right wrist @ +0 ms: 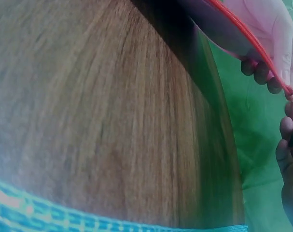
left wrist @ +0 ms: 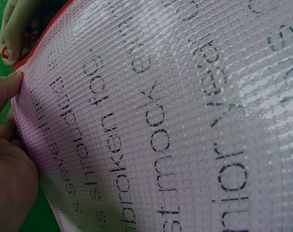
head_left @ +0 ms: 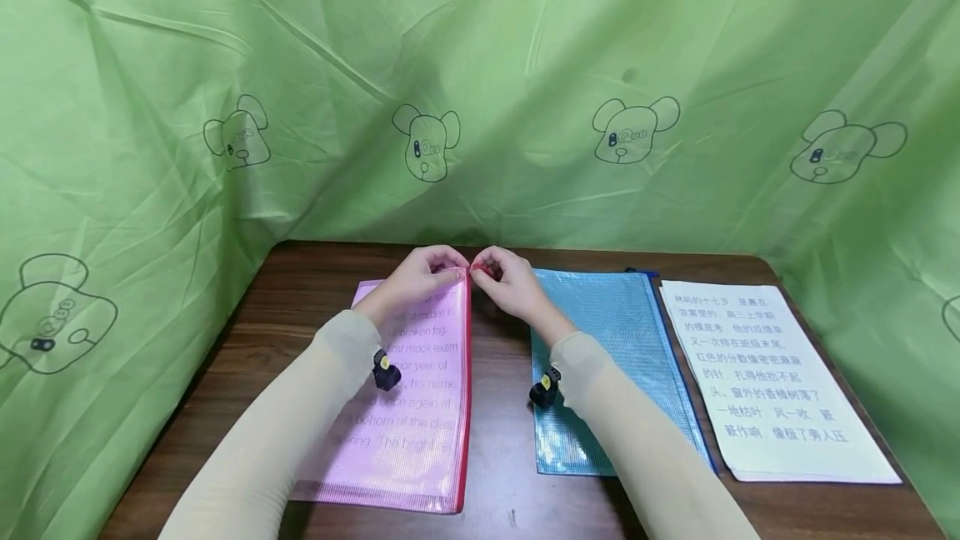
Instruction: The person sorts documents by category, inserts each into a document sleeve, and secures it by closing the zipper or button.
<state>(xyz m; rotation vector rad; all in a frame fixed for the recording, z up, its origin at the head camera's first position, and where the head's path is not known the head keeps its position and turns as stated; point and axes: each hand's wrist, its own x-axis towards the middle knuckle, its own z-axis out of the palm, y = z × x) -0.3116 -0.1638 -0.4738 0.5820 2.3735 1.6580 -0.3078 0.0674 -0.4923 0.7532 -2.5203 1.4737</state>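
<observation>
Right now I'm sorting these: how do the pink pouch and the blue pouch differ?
The pink pouch has a red zip edge and a printed sheet inside; the blue pouch looks empty. The left hand and right hand grip the pink pouch's far corner; the blue pouch lies untouched under the right forearm. Both are mesh zip pouches on the table.

The pink pouch point(head_left: 408, 407) is a translucent mesh zip file with a red zipper point(head_left: 465, 382) along its right edge, and a sheet with black English print shows through it. It lies lengthwise on the table's left part, its far right corner lifted a little. That corner is pinched by the left hand point(head_left: 420, 275), while the right hand point(head_left: 506, 280) pinches the red zipper pull at the same corner.
</observation>
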